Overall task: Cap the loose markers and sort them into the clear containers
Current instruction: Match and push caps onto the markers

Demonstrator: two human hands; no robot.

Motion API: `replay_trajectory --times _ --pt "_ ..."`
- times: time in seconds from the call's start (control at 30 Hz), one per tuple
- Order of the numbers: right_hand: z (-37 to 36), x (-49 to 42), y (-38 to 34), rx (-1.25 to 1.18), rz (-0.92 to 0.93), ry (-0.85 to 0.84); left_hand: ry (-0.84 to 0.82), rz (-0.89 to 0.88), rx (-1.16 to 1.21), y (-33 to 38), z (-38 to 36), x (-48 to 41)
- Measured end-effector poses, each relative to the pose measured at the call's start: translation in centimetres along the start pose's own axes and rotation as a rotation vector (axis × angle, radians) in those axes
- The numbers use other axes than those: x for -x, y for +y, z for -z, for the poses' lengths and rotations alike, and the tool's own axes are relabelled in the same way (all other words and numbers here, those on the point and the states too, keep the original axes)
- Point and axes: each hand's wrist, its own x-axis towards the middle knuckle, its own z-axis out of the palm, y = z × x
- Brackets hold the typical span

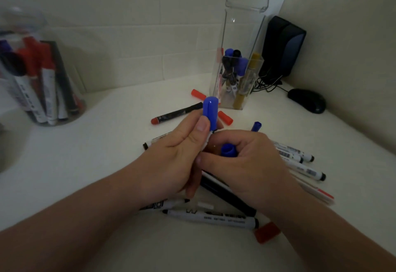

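White table (107, 154) carries everything, and the two clear stores stand at its back edge, out of the working space. A round jar (25, 18) at far left holds mostly red and black markers. A tall square container (242, 32) at centre right holds blue, black and gold ones, so sorting looks to be roughly by type, though that is a guess. A speaker (282, 44) and a mouse (306, 100) sit in the right corner.

The left hand (171, 160) is curled round a marker (210, 111), holding it upright with its blue cap on top. The thumb lies flat along the cap, probably to seat it or check that it has seated. The right hand (248, 164) is closed loosely about a second blue cap (228, 150), mouth up, likely kept ready for the next pen.

Loose markers (210, 217) lie fanned under and around both hands, within easy reach; several show bare black tips. Three red caps (225, 117) lie scattered among them. The capped marker seems ready to go into the container.
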Motion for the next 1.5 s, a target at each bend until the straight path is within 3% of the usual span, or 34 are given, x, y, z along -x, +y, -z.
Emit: replay_trajectory --times 0.1,0.3,0.5,0.6,0.77,0.9,1.0,1.1,1.2,1.37,1.5 --pt "-0.3 0.0 -0.1 -0.106 -0.023 0.014 0.041 0.005 -0.003 0.1 -0.2 0.1" --pt "-0.9 0.2 0.1 -0.093 -0.121 0.015 0.291 -0.100 0.196 -0.4 0.7 -1.4" --pt "-1.0 -0.6 1.1 -0.117 -0.135 0.024 0.264 0.014 0.168 -2.3 0.4 -2.0" --pt "-0.5 -0.8 1.4 -0.159 -0.070 0.074 0.284 -0.059 0.170 -2.4 1.1 -1.8" --pt "0.5 -1.0 1.9 -0.246 -0.085 0.099 0.049 -0.127 -0.012 -2.7 0.7 -1.1" --pt "2.0 -1.9 2.0 -0.567 -0.236 0.069 0.097 -0.109 -0.078 -3.0 0.8 -1.6" --pt "3.9 -1.5 1.7 -0.268 -0.213 0.110 0.162 -0.158 -0.157 -2.8 1.0 -1.3" --pt "5.3 -0.9 1.7 0.014 -0.121 0.001 0.253 -0.293 -0.273 -2.4 1.1 -1.0" --pt "5.9 -0.7 2.0 -0.016 -0.054 -0.061 0.264 -0.401 -0.421 -2.5 1.6 -1.0" --pt "5.4 -1.0 2.8 -0.393 -0.049 -0.110 0.252 -0.476 -0.549 -2.2 2.1 -1.0" --pt "5.1 -0.6 2.5 -0.202 0.003 -0.136 0.190 -0.509 -0.598 -1.7 2.0 -0.9"
